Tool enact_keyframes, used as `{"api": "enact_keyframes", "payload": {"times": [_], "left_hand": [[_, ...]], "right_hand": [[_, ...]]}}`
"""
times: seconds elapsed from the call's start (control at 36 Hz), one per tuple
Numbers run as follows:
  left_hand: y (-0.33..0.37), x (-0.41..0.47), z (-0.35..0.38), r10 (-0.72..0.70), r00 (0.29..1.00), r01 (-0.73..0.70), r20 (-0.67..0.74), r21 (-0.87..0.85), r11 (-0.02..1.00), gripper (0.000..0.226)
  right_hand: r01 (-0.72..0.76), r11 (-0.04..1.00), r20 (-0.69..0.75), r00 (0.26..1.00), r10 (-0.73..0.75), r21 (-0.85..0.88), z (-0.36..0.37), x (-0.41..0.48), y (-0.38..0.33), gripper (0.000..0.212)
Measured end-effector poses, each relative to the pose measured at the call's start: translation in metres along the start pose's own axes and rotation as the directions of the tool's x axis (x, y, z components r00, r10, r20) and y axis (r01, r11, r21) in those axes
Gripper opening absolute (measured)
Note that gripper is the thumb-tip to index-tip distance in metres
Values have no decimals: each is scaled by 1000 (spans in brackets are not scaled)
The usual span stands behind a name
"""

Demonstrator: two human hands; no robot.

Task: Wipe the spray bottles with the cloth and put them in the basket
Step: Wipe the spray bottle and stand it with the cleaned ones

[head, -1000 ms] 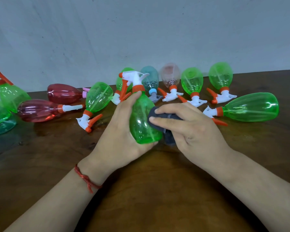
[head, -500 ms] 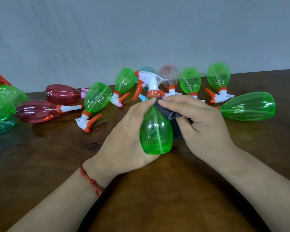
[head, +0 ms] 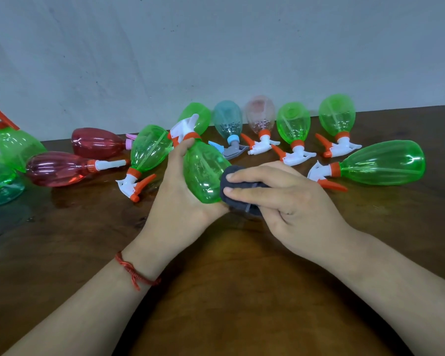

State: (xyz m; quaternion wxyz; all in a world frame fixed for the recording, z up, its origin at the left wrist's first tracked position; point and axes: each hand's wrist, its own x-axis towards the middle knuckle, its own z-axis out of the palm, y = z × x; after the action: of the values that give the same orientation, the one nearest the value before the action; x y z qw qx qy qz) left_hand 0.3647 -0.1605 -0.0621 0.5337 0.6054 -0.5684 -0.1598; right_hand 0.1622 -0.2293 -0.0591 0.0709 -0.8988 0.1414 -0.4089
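Left hand (head: 180,201) grips smooth green bottle (head: 203,170) — right hand (head: 285,199) presses dark cloth (head: 231,191)

Bright, soft, even light from overhead. Dark soft shadows hug both forearms (head: 88,304) on the wooden table (head: 242,278), and its glossy top mirrors the red bottle (head: 59,168). Thin glare streaks on the held green spray bottle (head: 203,173). Dark cloth (head: 238,194) nearly featureless. Centre sharp. Wide-angle bowing along the table's back edge. Left-edge green bottle (head: 0,173) smeared.
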Motion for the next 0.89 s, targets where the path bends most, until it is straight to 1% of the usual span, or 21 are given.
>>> {"api": "enact_keyframes", "payload": {"times": [0.08, 0.14, 0.22, 0.31, 0.39, 0.5, 0.61, 0.75, 0.89], "left_hand": [[0, -1, -1, 47, 999, -47, 15, 53, 997, 116], [0, -2, -1, 83, 995, -87, 51, 94, 992, 118], [0, -4, 0, 124, 982, -143, 143, 132, 981, 120], [-3, -5, 2, 192, 956, -239, 224, 209, 948, 122], [-4, -5, 1, 235, 935, -298, 267, 226, 927, 122], [-2, -7, 2, 276, 912, -350, 303, 225, 909, 122], [2, -8, 1, 280, 901, -353, 331, 183, 918, 123], [2, -10, -1, 221, 912, -272, 345, 108, 956, 123], [2, -9, 1, 148, 960, -166, 236, 55, 985, 119]], "right_hand": [[-56, 998, -20, 998, 57, 14, 1, -1, 1, 48], [-112, 992, -35, 993, 114, 50, 0, -1, 2, 49], [-208, 967, -60, 974, 219, 149, 0, 0, 5, 55], [-304, 913, -57, 942, 330, 271, 2, 2, 7, 63], [-348, 877, -25, 926, 377, 332, 2, 4, 10, 62], [-372, 860, -37, 912, 410, 350, 2, 6, 12, 60], [-352, 874, -64, 917, 393, 335, 0, 6, 12, 57], [-300, 905, -83, 937, 339, 303, -1, 4, 8, 60], [-254, 928, -77, 955, 285, 273, 0, 1, 5, 60]]}}
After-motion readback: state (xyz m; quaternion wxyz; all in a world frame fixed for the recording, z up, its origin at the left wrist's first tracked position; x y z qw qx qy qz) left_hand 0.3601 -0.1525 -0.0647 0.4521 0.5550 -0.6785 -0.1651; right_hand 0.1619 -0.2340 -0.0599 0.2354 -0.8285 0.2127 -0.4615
